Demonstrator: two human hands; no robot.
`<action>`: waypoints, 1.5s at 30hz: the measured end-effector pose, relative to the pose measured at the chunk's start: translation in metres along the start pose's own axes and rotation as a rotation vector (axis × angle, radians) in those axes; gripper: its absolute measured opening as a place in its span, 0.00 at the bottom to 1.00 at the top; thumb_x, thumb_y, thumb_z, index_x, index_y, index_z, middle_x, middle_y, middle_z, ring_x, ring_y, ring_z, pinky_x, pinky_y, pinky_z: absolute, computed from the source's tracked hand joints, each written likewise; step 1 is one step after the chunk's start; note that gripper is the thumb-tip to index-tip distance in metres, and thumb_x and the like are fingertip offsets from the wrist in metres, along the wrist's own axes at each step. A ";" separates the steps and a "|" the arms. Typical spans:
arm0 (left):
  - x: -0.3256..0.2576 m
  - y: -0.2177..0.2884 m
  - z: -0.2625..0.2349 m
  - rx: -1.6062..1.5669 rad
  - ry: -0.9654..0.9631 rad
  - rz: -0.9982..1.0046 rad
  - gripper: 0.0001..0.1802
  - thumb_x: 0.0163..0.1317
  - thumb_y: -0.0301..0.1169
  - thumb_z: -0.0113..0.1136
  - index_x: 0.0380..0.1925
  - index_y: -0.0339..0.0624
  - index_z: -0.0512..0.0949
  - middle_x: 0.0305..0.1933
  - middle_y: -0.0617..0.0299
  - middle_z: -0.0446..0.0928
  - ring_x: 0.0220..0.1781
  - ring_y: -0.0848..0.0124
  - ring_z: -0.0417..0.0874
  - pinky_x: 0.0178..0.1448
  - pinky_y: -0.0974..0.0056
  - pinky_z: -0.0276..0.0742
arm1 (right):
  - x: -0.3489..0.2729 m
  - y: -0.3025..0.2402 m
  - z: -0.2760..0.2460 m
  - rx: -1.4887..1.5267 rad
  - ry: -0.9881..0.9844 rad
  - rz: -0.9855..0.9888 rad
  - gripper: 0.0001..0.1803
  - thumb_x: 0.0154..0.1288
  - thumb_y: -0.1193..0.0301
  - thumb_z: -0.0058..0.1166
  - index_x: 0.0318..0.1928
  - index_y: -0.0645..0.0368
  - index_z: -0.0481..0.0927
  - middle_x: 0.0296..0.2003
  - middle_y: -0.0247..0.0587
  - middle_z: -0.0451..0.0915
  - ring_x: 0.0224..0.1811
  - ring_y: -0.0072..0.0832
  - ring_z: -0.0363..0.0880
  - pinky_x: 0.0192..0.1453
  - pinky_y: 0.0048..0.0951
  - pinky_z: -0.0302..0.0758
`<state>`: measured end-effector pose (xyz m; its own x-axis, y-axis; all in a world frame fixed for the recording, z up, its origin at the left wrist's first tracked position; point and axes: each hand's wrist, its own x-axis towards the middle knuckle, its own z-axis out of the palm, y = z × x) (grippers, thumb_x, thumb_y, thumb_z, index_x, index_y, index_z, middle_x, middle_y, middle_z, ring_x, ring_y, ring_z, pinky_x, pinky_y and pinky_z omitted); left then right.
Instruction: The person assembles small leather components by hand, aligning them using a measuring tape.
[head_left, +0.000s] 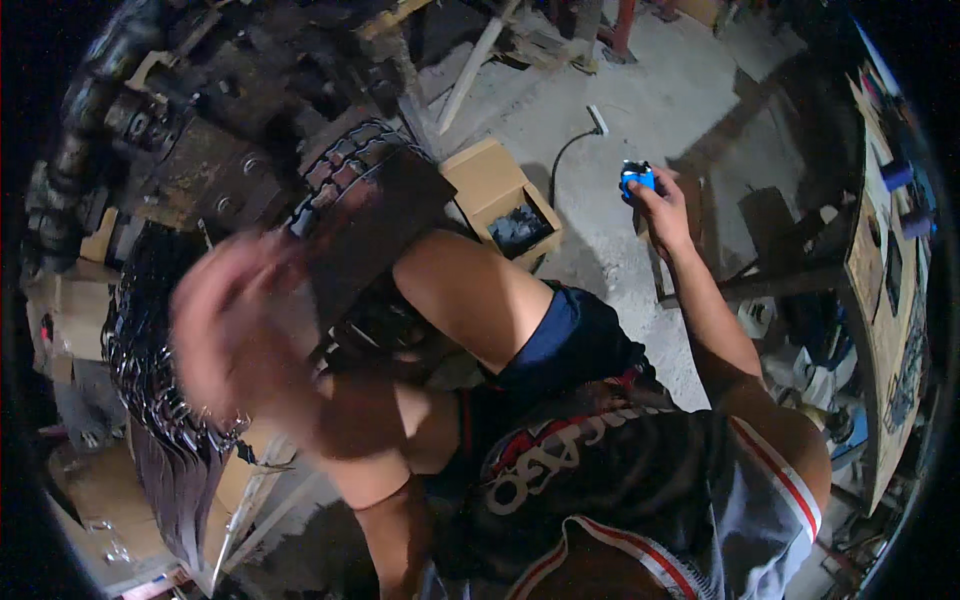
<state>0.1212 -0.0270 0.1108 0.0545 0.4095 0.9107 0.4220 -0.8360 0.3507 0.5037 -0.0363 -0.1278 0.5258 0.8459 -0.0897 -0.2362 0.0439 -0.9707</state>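
A: Looking down from the head view, where does each hand sit?

B: The right hand [662, 205] is stretched far out to the side, over the concrete floor [680, 100], fingers closed around a small blue device [636, 178]. Held at arm's length like that, it seems kept away from the greasy work in front. The left hand [235, 320] is raised close to the camera and smeared by motion, so I cannot tell whether its fingers are spread or curled, or whether it holds anything.

A: And what lies near the left hand?

B: A dark flat plate [375, 225] leans against the bare knee [455, 290], and behind it stands a heavy, grimy machine [200, 130]. A dark chain [150, 380] hangs down on the left (its links catch the light).

A: Any boxes or labels?

B: An open brown cardboard box [502, 200] stands on the floor between the knee and the blue device, flaps up, something dark inside. More cardboard [70, 310] is stacked at the left edge. On the far right, a board [885, 270] carries coloured packets, too small to read.
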 end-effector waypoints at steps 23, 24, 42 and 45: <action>-0.069 0.013 -0.165 0.419 0.123 -0.057 0.13 0.57 0.30 0.51 0.37 0.33 0.77 0.41 0.51 0.77 0.40 0.62 0.80 0.44 0.63 0.77 | -0.011 0.015 0.077 -0.189 -0.238 -0.022 0.25 0.55 0.72 0.60 0.53 0.66 0.70 0.41 0.39 0.76 0.42 0.25 0.75 0.49 0.28 0.76; -0.072 0.012 -0.167 0.409 0.114 -0.083 0.13 0.57 0.30 0.51 0.37 0.33 0.77 0.41 0.51 0.77 0.40 0.62 0.80 0.44 0.63 0.77 | -0.003 0.010 0.071 -0.300 -0.259 -0.055 0.26 0.56 0.72 0.59 0.55 0.67 0.69 0.42 0.40 0.75 0.44 0.26 0.75 0.51 0.30 0.75; -0.097 -0.141 -0.077 0.678 0.031 -0.628 0.16 0.53 0.35 0.63 0.40 0.37 0.78 0.41 0.49 0.79 0.43 0.60 0.81 0.47 0.62 0.74 | -0.060 -0.092 0.264 -0.425 -0.880 -0.743 0.29 0.47 0.79 0.62 0.54 0.62 0.72 0.45 0.38 0.75 0.48 0.26 0.72 0.55 0.26 0.67; -0.105 -0.183 -0.073 0.490 0.088 -0.767 0.13 0.49 0.33 0.64 0.34 0.39 0.79 0.35 0.49 0.78 0.37 0.51 0.79 0.44 0.56 0.74 | -0.054 -0.080 0.302 -0.435 -0.963 -0.768 0.31 0.48 0.79 0.62 0.55 0.62 0.70 0.46 0.41 0.75 0.49 0.27 0.72 0.56 0.26 0.66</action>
<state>-0.0274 0.0567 -0.0334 -0.4605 0.7426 0.4863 0.6519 -0.0889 0.7531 0.2479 0.0751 0.0216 -0.4279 0.7284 0.5350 0.2383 0.6620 -0.7106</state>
